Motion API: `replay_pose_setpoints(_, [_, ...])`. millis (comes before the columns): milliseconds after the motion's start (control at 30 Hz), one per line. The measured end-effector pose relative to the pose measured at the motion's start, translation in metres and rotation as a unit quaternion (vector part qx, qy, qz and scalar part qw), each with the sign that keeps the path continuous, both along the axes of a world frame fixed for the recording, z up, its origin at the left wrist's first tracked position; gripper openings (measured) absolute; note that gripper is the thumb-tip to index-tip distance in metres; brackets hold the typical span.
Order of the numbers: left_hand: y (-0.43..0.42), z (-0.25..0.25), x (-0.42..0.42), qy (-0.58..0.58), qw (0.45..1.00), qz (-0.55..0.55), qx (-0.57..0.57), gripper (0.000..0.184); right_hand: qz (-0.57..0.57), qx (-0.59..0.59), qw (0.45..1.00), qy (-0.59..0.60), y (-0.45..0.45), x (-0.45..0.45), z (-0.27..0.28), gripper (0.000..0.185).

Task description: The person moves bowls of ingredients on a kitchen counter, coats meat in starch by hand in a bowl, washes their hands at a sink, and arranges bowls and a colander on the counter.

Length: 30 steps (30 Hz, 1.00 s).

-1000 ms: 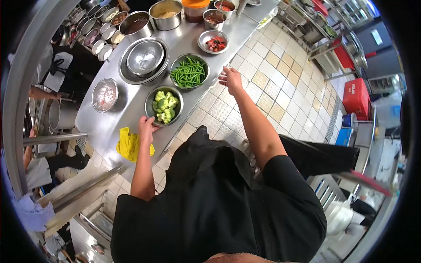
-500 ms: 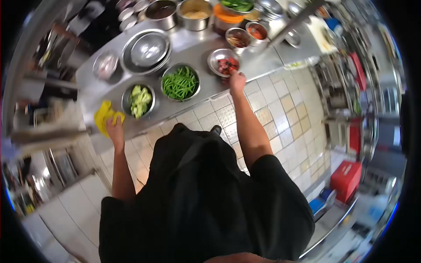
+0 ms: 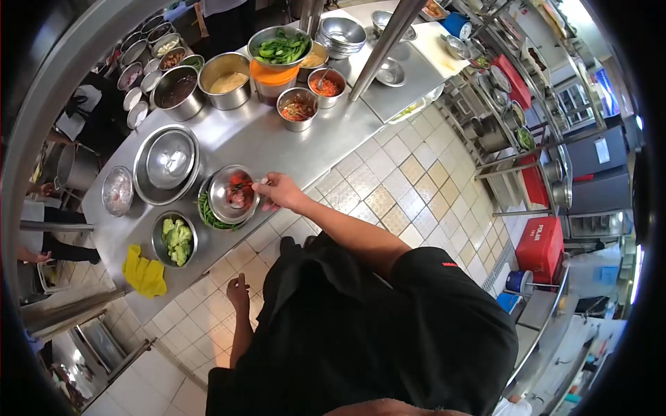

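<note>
Red-bits bowl (image 3: pixel 219 188) moved over grn beans (image 3: pixel 209 212), R hand (image 3: pixel 282 192) pinching rim, L hand (image 3: pixel 238 295) half-curled.

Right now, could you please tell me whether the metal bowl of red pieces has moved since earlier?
Yes: the metal bowl has moved away from the steel post, to over the green-bean bowl.

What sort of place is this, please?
Probably a restaurant kitchen: a long shiny-metal worktable, a round metal bowl of green broccoli, and deep cylindrical metal pots suggest it.
</note>
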<state>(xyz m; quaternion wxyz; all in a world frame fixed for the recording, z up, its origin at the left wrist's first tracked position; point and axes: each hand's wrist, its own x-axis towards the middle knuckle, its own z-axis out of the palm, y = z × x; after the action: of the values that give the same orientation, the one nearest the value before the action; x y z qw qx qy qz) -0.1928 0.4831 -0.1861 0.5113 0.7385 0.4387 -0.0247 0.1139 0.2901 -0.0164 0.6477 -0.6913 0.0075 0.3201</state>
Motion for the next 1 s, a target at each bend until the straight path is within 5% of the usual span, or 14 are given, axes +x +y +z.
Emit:
replay_pose_setpoints(100, [0.012,-0.02,0.001,0.089,0.995,-0.031,-0.02,0.049,0.037,-0.026,0.999,0.006,-0.032,0.004,0.0,0.036])
replay_pose_setpoints(200, [-0.006,0.004,0.02,0.108,0.984,0.119,-0.075,0.049,0.084,-0.035,0.996,0.022,-0.096,0.024,-0.002,0.036])
replay_pose_setpoints(333, [-0.024,-0.027,0.01,0.083,0.988,0.107,-0.074,0.041,0.066,-0.007,0.998,0.016,-0.212,0.062,-0.052,0.034])
replay_pose_setpoints(433, [-0.024,-0.126,-0.027,0.146,0.979,-0.09,0.111,0.026,-0.006,0.006,0.997,0.082,-0.291,0.109,-0.072,0.031])
replay_pose_setpoints(467, [-0.04,-0.11,-0.023,0.223,0.861,-0.332,0.314,0.029,-0.041,-0.017,0.995,0.09,-0.31,0.116,-0.056,0.026])
replay_pose_setpoints(500, [-0.049,-0.106,-0.025,0.162,0.893,-0.34,0.248,0.017,-0.065,-0.001,0.992,0.106,-0.335,0.127,-0.063,0.021])
replay_pose_setpoints(600, [-0.113,-0.107,0.004,0.147,0.988,0.037,0.001,0.058,-0.079,0.011,0.99,0.116,-0.394,0.152,-0.064,0.019])
replay_pose_setpoints(633, [-0.129,-0.091,0.021,0.182,0.98,0.037,-0.074,0.081,-0.081,0.008,0.989,0.12,-0.408,0.159,-0.06,0.018])
replay_pose_setpoints(833, [-0.188,-0.031,0.099,0.038,0.998,0.026,-0.052,0.048,-0.12,0.05,0.982,0.14,-0.463,0.183,-0.064,0.018])
replay_pose_setpoints(933, [-0.212,0.017,0.129,0.001,0.979,0.133,-0.156,0.028,-0.135,0.081,0.976,0.149,-0.47,0.18,-0.074,0.013])
replay_pose_setpoints(967, [-0.182,-0.044,0.113,-0.058,0.979,0.065,-0.184,0.03,-0.135,0.082,0.976,0.151,-0.467,0.179,-0.072,0.011])
replay_pose_setpoints(1000, [-0.197,-0.027,0.13,-0.043,0.995,-0.023,-0.092,0.038,-0.124,0.079,0.977,0.156,-0.46,0.178,-0.071,0.01])
